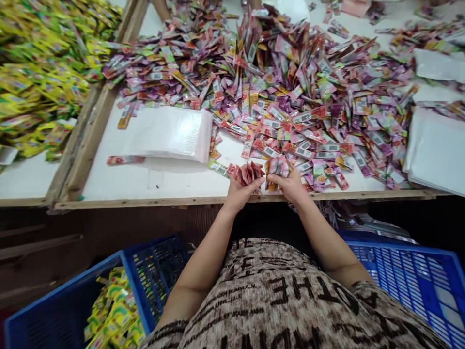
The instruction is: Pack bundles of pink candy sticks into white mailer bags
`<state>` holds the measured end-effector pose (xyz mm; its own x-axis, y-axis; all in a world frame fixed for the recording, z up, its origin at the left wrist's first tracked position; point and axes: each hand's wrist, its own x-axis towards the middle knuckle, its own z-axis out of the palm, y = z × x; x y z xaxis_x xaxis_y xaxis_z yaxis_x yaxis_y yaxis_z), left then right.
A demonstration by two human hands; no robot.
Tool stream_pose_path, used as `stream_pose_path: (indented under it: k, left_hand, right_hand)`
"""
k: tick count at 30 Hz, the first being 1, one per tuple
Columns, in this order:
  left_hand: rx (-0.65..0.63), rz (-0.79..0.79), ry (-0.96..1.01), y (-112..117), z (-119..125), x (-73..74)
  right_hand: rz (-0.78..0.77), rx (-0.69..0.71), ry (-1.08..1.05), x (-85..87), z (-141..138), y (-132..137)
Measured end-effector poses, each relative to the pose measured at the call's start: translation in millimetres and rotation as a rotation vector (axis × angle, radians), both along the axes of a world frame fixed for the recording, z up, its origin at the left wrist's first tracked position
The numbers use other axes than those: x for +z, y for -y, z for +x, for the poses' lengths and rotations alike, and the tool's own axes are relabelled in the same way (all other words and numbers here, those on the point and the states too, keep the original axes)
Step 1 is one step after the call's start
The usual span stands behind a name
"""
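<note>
My left hand (241, 192) is closed around a bunch of red candy packets (250, 173) near the table's front edge. Right beside it, my right hand (290, 185) grips a second bunch of packets, pink and orange ones (277, 168). Both thumbs lie across the bunches, and the two hands almost meet. Beyond them spreads a big heap of small pink, purple and red packets (276, 97), many with barcodes showing. To the left lies a stack of clear plastic bags (170, 133), with a lone red packet (125, 160) near its front.
A wooden divider (90, 121) separates a heap of yellow-green packets (43, 63) at left. More white bags (438, 150) lie at right. Blue crates (127, 291) stand below the table on both sides, the left one holding yellow packets. A person's arm (162, 8) shows at the far side.
</note>
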<state>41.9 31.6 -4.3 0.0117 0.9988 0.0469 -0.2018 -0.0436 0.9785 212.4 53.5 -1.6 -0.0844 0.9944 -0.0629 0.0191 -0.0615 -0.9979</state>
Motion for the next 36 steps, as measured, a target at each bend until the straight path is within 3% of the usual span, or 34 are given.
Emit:
stream_pose_path:
  k: [4,7,12,22,28,33,36]
  left_hand:
    - [-0.071,0.028,-0.057,-3,22,-4.9]
    - [-0.170,0.029,-0.108,-6,20,-8.2]
    - [-0.239,-0.043,-0.070,-5,13,-8.1]
    - [-0.430,-0.176,-0.047,-6,19,-1.3]
    - [-0.417,-0.221,-0.007,-11,24,-4.0]
    - [-0.382,-0.238,-0.030,-10,23,-4.5]
    - [-0.346,-0.252,-0.016,-8,24,-1.2]
  right_hand:
    - [0.047,0.011,0.036,-3.2,7,2]
    - [0.113,0.109,0.074,-0.6,12,5]
    - [0.190,0.130,0.098,-1.8,17,16]
    - [0.143,0.264,0.157,-10.5,23,13]
    - [0.194,0.383,0.329,-19.2,19,10]
    - [0.212,0.262,0.740,-9.5,17,27]
    - [0.158,0.238,0.729,-6.5,9,33]
